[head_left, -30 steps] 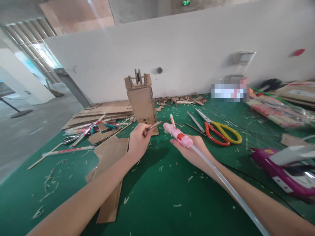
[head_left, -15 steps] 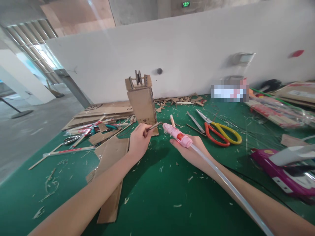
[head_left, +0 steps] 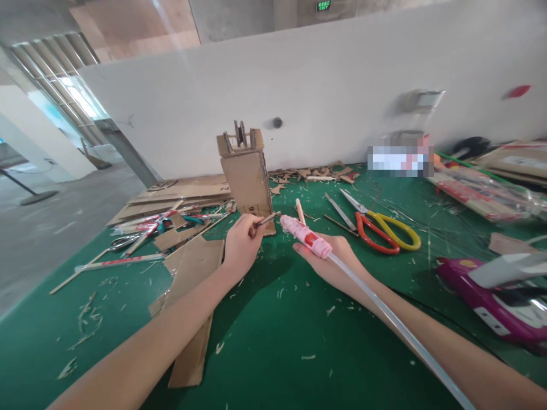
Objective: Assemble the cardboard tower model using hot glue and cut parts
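My left hand (head_left: 243, 244) pinches a small brown strip (head_left: 268, 218), perhaps cardboard, its end pointing to the right. My right hand (head_left: 337, 259) is wrapped round a pink hot glue gun (head_left: 304, 236). A long clear glue stick (head_left: 384, 319) runs out of its back along my right forearm. The gun's tip is close to the strip's end; whether they touch I cannot tell. Just behind my left hand an upright cardboard tower (head_left: 245, 182) carries a small wheel (head_left: 240, 135) between two tabs at its top.
To the right lie scissors (head_left: 380, 233) with red and yellow handles, and a purple and white device (head_left: 487, 296). On the left are cardboard pieces (head_left: 196, 267) and wrapped sticks (head_left: 123, 262). Scraps (head_left: 316, 173) line the white wall (head_left: 325, 97) behind the green table (head_left: 265, 353).
The glue gun and my right hand have shifted slightly left, bringing the tip nearer the strip. My left hand stays in place with the strip.
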{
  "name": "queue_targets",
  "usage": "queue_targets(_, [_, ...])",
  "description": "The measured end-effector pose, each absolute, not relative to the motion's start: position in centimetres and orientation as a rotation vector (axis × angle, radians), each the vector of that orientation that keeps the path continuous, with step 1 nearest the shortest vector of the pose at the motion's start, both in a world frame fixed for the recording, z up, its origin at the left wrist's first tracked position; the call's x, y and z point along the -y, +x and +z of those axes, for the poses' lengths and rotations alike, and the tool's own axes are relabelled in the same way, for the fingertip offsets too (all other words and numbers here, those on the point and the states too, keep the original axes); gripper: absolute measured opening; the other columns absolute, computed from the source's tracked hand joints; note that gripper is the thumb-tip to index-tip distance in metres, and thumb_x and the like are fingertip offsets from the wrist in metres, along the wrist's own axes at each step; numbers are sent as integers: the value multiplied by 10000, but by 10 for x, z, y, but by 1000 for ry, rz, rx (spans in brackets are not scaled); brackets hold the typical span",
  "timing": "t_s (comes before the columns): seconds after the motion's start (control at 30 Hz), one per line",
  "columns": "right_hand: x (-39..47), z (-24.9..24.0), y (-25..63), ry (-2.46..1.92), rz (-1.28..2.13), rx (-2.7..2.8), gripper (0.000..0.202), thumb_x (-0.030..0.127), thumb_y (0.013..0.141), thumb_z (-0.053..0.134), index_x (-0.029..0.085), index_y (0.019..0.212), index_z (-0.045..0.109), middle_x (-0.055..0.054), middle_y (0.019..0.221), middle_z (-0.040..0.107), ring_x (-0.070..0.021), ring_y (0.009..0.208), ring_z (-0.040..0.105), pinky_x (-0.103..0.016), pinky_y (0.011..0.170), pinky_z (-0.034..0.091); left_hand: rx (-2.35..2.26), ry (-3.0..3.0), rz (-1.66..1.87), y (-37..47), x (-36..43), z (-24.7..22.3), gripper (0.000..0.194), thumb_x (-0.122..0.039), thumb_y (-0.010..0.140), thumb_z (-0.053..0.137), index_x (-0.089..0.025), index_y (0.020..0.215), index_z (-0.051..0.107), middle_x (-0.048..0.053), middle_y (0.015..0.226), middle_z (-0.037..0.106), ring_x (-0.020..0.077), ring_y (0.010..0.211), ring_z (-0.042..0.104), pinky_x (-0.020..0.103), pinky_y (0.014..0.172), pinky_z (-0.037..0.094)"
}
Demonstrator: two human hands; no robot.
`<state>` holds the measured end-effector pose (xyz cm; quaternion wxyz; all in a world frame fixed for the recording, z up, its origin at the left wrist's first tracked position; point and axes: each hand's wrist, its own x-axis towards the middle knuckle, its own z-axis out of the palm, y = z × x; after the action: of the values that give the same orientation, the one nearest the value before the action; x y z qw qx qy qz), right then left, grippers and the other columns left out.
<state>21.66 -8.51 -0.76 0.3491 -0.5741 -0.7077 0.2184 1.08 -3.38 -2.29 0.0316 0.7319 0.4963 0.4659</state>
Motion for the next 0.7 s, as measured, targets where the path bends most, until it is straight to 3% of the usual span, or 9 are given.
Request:
queue_targets(0.27, [86, -11, 214, -1472, 530, 1951, 394, 485, 827, 553, 229, 583, 380, -4, 557, 533, -134, 517, 502, -246, 495, 334, -1485, 2264, 1436, 10, 35, -23, 38, -181, 846, 582, -183, 859, 618, -17, 714, 551, 104, 583, 471, 219, 572, 382])
queue_targets(0.7, [85, -16, 217, -1483, 460, 2106, 375, 494, 830, 537, 215, 607, 422, 17, 525, 525, -113, 474, 488, -227, 462, 267, -1452, 2276, 1428, 11, 36, -22, 49, -182, 852, 573, -168, 861, 620, -14, 701, 543, 107, 596, 482, 223, 577, 386])
